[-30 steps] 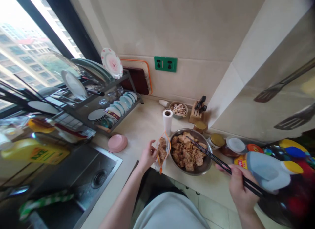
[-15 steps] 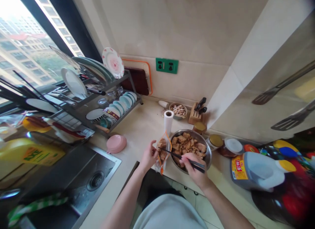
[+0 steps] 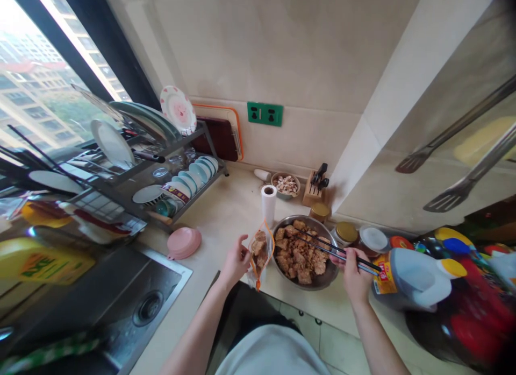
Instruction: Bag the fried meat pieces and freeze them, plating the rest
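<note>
My left hand (image 3: 237, 261) is closed on the left edge of a clear zip bag (image 3: 260, 254) with an orange rim. The bag's mouth gapes, and brown pieces of meat (image 3: 258, 247) lie inside it. My right hand (image 3: 355, 273) grips a pair of dark chopsticks (image 3: 336, 250). Their tips reach over a round metal bowl (image 3: 327, 282) filled with browned, crumb-covered meat chunks (image 3: 300, 254). Whether the tips pinch a chunk, I cannot tell. The bowl stands just right of the bag.
Behind the bag stands a white roll (image 3: 269, 205), near a bowl of chopped pieces (image 3: 286, 185) and a knife block (image 3: 315, 186). A pink lidded box (image 3: 184, 242) sits by the sink (image 3: 161, 281). Jars and a large jug (image 3: 415, 278) line the right side; a dish rack (image 3: 181, 165) stands left.
My right hand has drawn back to the right with the chopsticks, whose tips went from the bag's mouth to the meat bowl. My left hand stays at the bag. The view has shifted slightly.
</note>
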A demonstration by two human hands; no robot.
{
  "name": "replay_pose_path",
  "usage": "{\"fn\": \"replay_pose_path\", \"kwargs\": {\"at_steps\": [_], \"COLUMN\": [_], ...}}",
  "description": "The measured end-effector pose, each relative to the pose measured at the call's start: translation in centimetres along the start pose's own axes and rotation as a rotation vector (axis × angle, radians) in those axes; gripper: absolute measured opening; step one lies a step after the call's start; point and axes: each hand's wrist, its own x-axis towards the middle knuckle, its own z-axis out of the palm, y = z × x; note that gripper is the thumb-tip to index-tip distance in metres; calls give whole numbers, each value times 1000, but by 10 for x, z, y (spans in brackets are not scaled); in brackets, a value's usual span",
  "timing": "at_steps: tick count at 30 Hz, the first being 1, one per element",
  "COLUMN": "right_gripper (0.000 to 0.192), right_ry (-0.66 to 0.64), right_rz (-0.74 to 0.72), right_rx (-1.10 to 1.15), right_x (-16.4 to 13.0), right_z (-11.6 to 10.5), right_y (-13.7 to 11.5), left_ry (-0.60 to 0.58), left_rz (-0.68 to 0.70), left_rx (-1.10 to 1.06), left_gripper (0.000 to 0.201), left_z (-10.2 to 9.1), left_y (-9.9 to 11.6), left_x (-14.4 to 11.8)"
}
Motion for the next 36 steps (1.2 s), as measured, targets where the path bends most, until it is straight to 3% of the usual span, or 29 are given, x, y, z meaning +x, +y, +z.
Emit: {"fn": "replay_pose_path", "kwargs": {"at_steps": [6,14,25,31,36], "right_gripper": [44,40,35,35,36], "right_ry": [-22,-196,-162,-254,-250], "right_rz": [-18,-128,-213,-230,-271], "right_rx": [32,-108,-171,-202,-220], "right_x": [15,14,3,7,3], "right_z": [5,24,-18,-10,-10], "right_y": [0,-1,-12,0,-13], "left_ry": [1,19,0,-14,-9], "left_rz": [-33,-39,-53,-79,-61], "left_rx": [5,-6,-31,-11,-13], "left_gripper": [51,50,50,52,51], "left_z": [1,3,1,1,1], "left_y": [0,0,3,5,4], "left_x": [-2,-3,-6,-6,-7]}}
